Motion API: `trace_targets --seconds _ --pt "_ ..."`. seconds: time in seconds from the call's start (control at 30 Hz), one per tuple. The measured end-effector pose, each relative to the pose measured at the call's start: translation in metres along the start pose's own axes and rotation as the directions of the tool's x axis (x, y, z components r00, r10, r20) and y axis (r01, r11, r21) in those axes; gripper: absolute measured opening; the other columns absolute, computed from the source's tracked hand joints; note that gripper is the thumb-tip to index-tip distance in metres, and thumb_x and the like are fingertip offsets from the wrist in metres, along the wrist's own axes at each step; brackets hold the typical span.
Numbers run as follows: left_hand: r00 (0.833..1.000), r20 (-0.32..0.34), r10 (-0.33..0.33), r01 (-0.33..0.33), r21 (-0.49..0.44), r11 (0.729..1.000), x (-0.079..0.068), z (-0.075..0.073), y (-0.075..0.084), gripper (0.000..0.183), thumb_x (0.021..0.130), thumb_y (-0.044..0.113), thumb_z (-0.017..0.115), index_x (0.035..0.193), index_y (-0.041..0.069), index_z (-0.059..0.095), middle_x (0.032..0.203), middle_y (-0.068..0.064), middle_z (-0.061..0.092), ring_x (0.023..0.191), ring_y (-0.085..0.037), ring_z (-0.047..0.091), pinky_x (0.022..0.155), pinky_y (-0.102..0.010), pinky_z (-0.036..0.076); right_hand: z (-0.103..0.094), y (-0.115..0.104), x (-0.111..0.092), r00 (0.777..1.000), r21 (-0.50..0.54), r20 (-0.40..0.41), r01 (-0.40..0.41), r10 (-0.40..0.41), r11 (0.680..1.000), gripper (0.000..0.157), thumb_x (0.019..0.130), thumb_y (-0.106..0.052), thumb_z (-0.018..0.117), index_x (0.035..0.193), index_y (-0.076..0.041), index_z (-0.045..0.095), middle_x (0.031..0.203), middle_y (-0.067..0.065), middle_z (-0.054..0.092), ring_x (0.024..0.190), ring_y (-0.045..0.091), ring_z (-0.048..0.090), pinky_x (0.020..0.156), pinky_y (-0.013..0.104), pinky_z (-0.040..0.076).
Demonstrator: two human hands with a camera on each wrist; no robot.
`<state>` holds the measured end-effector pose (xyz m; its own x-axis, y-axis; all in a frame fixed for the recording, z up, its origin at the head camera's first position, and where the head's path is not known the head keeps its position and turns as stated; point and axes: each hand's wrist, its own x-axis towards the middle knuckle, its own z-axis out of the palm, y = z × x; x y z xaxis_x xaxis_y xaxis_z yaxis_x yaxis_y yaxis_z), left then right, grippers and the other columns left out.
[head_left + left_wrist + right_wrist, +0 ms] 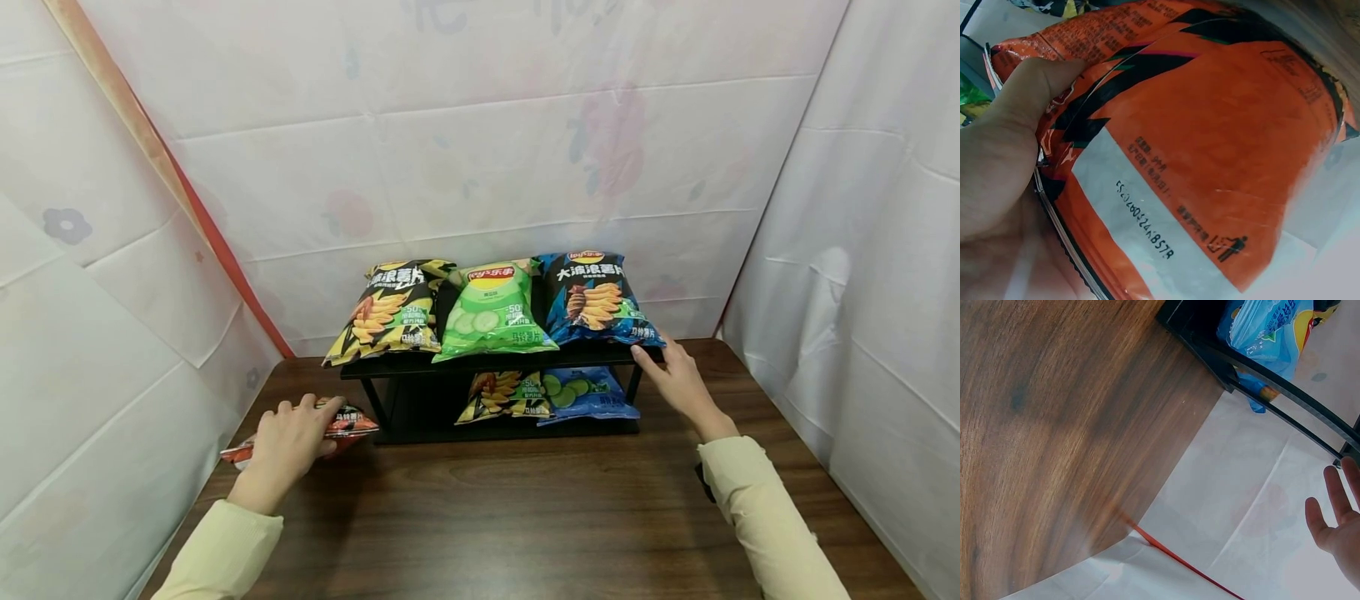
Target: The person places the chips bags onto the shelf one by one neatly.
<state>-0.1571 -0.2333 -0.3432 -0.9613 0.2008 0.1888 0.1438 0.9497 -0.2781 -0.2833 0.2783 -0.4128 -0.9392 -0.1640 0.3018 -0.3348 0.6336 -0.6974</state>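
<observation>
My left hand (288,437) grips an orange bag of chips (1210,144) from above, left of the black two-tier rack (480,362); the thumb lies across the bag in the left wrist view. The bag's back, with a white printed strip, shows there. At the rack's upper right corner is my right hand (678,383), its thumb near the front edge. The right fingers (1337,494) look extended in the right wrist view. Beside them on the top tier lies a dark blue bag of chips (592,298).
A green bag of chips (495,308) and a black-and-yellow one (390,310) share the top tier. Below are another black-and-yellow bag (504,395) and a light blue bag (592,395). White curtains (480,167) surround the brown wooden table (510,517) at the back and sides.
</observation>
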Motion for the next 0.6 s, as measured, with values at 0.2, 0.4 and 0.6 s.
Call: trace_targets --seconds 0.2,0.4,0.6 --pt "1.0 0.018 0.024 -0.024 -0.017 1.0 0.0 -0.006 0.004 0.054 0.065 0.035 0.078 0.112 0.015 0.06 0.09 -0.017 0.061 0.064 -0.036 0.054 0.051 -0.049 0.046 0.0 0.0 0.0 1.0 -0.006 0.002 -0.004 0.004 1.0 0.063 0.095 -0.041 0.043 0.148 -0.017 0.019 0.147 0.021 0.026 0.129 0.045 0.028 0.09 0.063 0.038" --pt "0.998 0.05 0.048 -0.047 -0.03 0.998 0.002 -0.014 0.009 0.053 0.066 0.036 0.078 0.112 0.016 0.06 0.091 -0.016 0.062 0.066 -0.035 0.055 0.053 -0.048 0.047 0.0 0.0 0.0 1.0 -0.005 0.006 -0.004 0.004 1.0 0.063 0.095 -0.04 0.043 0.148 -0.016 0.019 0.147 0.021 0.026 0.129 0.046 0.028 0.09 0.064 0.038" --pt "0.995 0.081 0.062 -0.06 -0.031 0.998 0.002 -0.021 0.014 0.053 0.067 0.036 0.077 0.113 0.016 0.06 0.092 -0.015 0.062 0.067 -0.033 0.054 0.056 -0.047 0.048 0.0 -0.001 0.0 1.0 -0.005 0.011 -0.01 0.01 1.0 0.064 0.095 -0.041 0.042 0.148 -0.016 0.018 0.147 0.021 0.025 0.13 0.046 0.027 0.091 0.064 0.037"
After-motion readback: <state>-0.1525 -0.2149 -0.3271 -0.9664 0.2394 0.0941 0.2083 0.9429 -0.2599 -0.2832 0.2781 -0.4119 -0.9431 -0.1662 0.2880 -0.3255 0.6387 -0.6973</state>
